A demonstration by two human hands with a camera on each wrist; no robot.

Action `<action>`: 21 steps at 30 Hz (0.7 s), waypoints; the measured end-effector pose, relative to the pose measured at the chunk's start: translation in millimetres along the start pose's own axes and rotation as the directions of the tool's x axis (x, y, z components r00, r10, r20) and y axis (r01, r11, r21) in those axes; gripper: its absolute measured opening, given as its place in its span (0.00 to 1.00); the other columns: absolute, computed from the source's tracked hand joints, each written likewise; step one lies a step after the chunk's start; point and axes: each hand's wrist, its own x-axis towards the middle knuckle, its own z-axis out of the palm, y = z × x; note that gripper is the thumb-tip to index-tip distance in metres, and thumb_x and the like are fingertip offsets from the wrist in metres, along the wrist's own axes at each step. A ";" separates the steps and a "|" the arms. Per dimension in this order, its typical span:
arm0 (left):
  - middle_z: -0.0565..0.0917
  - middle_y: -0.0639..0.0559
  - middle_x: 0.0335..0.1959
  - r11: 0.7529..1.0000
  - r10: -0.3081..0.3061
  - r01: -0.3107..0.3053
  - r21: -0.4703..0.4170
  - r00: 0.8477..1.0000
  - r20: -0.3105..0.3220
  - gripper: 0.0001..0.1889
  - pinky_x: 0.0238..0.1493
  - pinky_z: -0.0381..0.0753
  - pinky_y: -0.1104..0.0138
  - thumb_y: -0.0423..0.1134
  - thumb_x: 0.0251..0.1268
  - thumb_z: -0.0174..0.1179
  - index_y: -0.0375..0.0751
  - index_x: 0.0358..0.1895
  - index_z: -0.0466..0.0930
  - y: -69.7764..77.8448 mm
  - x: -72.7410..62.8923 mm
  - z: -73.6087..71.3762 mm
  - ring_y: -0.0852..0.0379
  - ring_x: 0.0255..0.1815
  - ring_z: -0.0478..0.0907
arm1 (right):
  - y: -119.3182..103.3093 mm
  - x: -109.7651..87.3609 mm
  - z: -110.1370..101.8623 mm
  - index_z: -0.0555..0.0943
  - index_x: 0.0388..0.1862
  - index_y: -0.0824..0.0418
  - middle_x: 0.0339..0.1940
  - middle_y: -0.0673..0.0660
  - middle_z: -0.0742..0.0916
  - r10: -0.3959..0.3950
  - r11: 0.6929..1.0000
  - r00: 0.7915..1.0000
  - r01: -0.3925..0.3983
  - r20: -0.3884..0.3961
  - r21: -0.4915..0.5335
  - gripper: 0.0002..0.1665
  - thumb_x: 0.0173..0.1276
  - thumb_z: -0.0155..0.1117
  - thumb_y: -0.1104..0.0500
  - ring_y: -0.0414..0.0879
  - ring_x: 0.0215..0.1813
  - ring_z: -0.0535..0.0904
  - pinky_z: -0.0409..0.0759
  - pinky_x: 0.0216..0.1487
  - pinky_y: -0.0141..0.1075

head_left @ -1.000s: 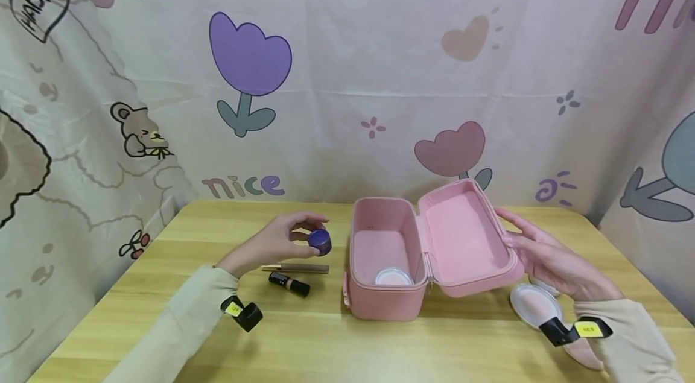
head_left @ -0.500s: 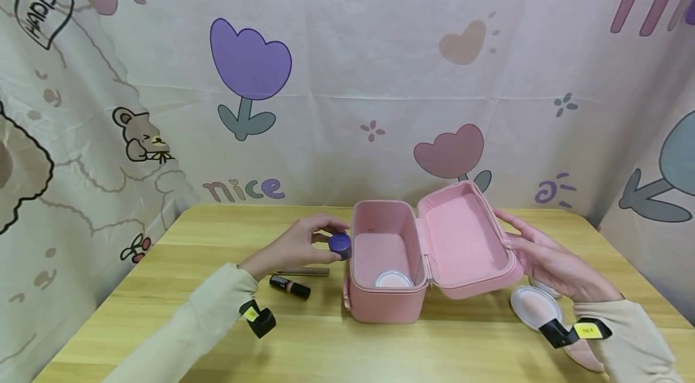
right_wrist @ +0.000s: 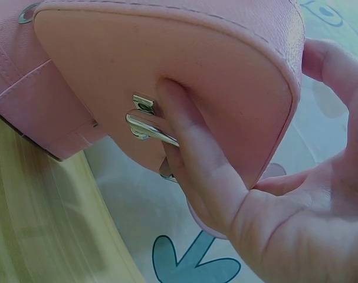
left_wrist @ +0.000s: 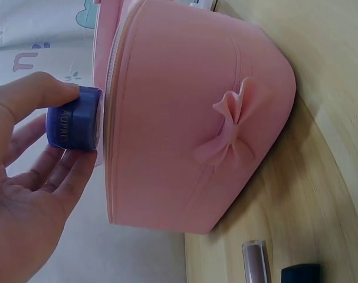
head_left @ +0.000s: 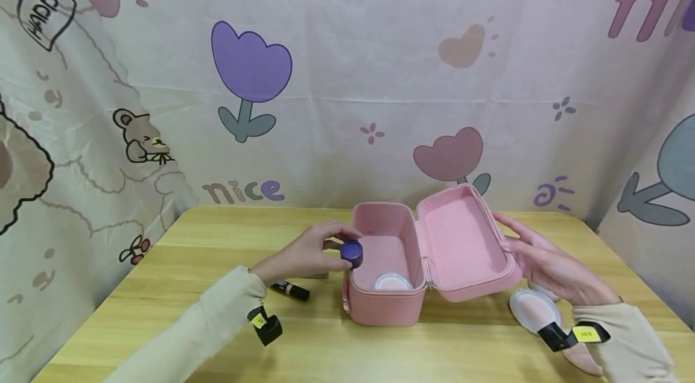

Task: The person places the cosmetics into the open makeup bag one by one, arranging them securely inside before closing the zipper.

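Observation:
My left hand (head_left: 304, 256) pinches a small dark-blue cosmetic jar (head_left: 352, 254) between thumb and fingers. The jar overlaps the left rim of a pink cosmetic case (head_left: 385, 309); in the left wrist view it is right at the zipped rim, above a pink bow (left_wrist: 230, 127). A round, white-rimmed item (head_left: 393, 281) lies inside the case near the front wall. The case's lid (head_left: 461, 238) is swung out to the right. My right hand (head_left: 559, 265) holds the lid's outer edge, with a finger pressed on its outside beside a metal handle fitting (right_wrist: 146, 127).
A black lipstick tube (head_left: 297, 292) lies left of the case, near a slim brownish stick (head_left: 321, 276) mostly hidden by my left hand. Under my right forearm are a round, white-rimmed item (head_left: 531, 309) and a pink piece (head_left: 582, 360). A printed curtain hangs behind the table (head_left: 217, 232).
My left hand has carried the blue jar rightward, from over the table to the case's left rim. My right hand stays on the lid, which has hardly moved.

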 end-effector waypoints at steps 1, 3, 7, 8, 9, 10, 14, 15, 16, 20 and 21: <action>0.79 0.41 0.52 1.000 -0.001 0.001 -0.008 1.000 0.002 0.23 0.55 0.76 0.65 0.28 0.55 0.67 0.28 0.56 0.75 0.2 -0.2 0.9 0.48 0.53 0.75 | 0.5 0.1 0.2 0.49 0.73 0.46 0.61 0.51 0.75 0.002 1.000 1.000 -0.002 -0.004 -0.007 0.31 0.77 0.39 0.67 0.53 0.59 0.77 0.75 0.55 0.49; 0.79 0.43 0.52 1.000 -0.011 0.011 -0.006 1.000 0.002 0.23 0.55 0.76 0.66 0.28 0.54 0.67 0.29 0.56 0.76 0.5 -0.1 2.5 0.49 0.53 0.75 | 0.9 0.1 0.4 0.51 0.72 0.45 0.61 0.49 0.75 0.006 1.000 1.000 -0.006 -0.014 -0.023 0.30 0.77 0.39 0.67 0.52 0.59 0.77 0.76 0.55 0.48; 0.78 0.43 0.52 1.000 0.000 0.000 -0.009 1.000 -0.001 0.23 0.55 0.76 0.66 0.26 0.54 0.66 0.30 0.55 0.76 1.1 2.8 4.7 0.50 0.53 0.75 | 0.7 -0.2 0.2 0.52 0.72 0.45 0.61 0.47 0.75 0.001 0.998 0.999 -0.004 -0.042 -0.061 0.30 0.77 0.40 0.66 0.51 0.58 0.77 0.77 0.54 0.48; 0.79 0.43 0.52 1.000 0.004 -0.004 -0.011 1.000 -0.001 0.23 0.55 0.76 0.66 0.26 0.54 0.66 0.30 0.55 0.76 1.3 3.9 5.2 0.50 0.53 0.75 | 0.6 -0.5 0.0 0.52 0.72 0.45 0.61 0.47 0.75 0.000 0.998 0.999 -0.002 -0.046 -0.063 0.30 0.77 0.40 0.66 0.51 0.58 0.77 0.77 0.54 0.48; 0.78 0.42 0.52 1.000 0.009 -0.009 -0.017 1.000 0.001 0.23 0.55 0.76 0.65 0.26 0.54 0.66 0.30 0.55 0.76 1.4 4.5 5.8 0.49 0.53 0.75 | 0.7 -0.8 -0.1 0.51 0.73 0.46 0.61 0.47 0.75 0.000 0.998 0.999 -0.003 -0.048 -0.063 0.30 0.77 0.40 0.66 0.51 0.58 0.77 0.77 0.54 0.48; 0.78 0.42 0.52 1.000 0.010 -0.010 -0.022 1.000 0.001 0.23 0.55 0.76 0.65 0.25 0.54 0.66 0.29 0.55 0.76 1.7 4.6 6.4 0.49 0.53 0.75 | 0.9 -1.1 -0.3 0.50 0.73 0.46 0.61 0.47 0.75 0.000 0.998 0.999 -0.003 -0.047 -0.063 0.31 0.77 0.40 0.66 0.51 0.58 0.77 0.76 0.54 0.48; 0.78 0.41 0.53 0.999 -0.014 0.014 -0.045 1.000 -0.006 0.22 0.55 0.76 0.66 0.26 0.54 0.66 0.29 0.55 0.76 2.4 2.8 8.6 0.49 0.53 0.75 | 1.6 -2.0 -0.3 0.51 0.72 0.45 0.61 0.47 0.75 0.005 0.999 0.999 -0.007 -0.038 -0.051 0.30 0.77 0.39 0.67 0.52 0.59 0.77 0.76 0.54 0.49; 0.77 0.41 0.53 0.999 -0.020 0.019 -0.049 1.000 -0.011 0.22 0.55 0.75 0.66 0.26 0.54 0.66 0.30 0.55 0.76 2.5 2.3 9.2 0.48 0.53 0.75 | 1.5 -1.9 -0.3 0.52 0.72 0.45 0.62 0.47 0.75 0.006 0.999 0.999 -0.008 -0.037 -0.050 0.30 0.77 0.39 0.67 0.52 0.59 0.77 0.76 0.54 0.49; 0.77 0.42 0.53 0.999 -0.022 0.022 -0.050 1.000 -0.017 0.22 0.55 0.75 0.66 0.26 0.55 0.66 0.30 0.55 0.76 2.5 1.9 9.6 0.48 0.53 0.75 | 1.3 -1.7 -0.2 0.53 0.71 0.45 0.62 0.47 0.75 0.004 0.999 0.999 -0.006 -0.036 -0.051 0.29 0.77 0.39 0.67 0.52 0.59 0.77 0.76 0.54 0.49; 0.77 0.41 0.54 0.998 -0.018 0.016 -0.058 0.999 -0.029 0.23 0.56 0.75 0.66 0.26 0.55 0.66 0.31 0.56 0.76 1.4 2.8 12.1 0.47 0.54 0.75 | 0.3 -0.3 0.5 0.50 0.73 0.46 0.61 0.50 0.74 0.001 0.999 0.999 -0.003 -0.034 -0.048 0.30 0.77 0.39 0.67 0.52 0.58 0.77 0.76 0.54 0.49; 0.77 0.41 0.54 0.998 -0.021 0.020 -0.059 0.999 -0.029 0.23 0.56 0.75 0.66 0.26 0.54 0.66 0.31 0.56 0.76 2.3 3.4 12.9 0.48 0.54 0.75 | 0.3 0.2 0.7 0.49 0.73 0.47 0.61 0.50 0.74 0.004 0.999 0.999 -0.006 -0.033 -0.045 0.31 0.77 0.39 0.67 0.52 0.58 0.77 0.76 0.54 0.49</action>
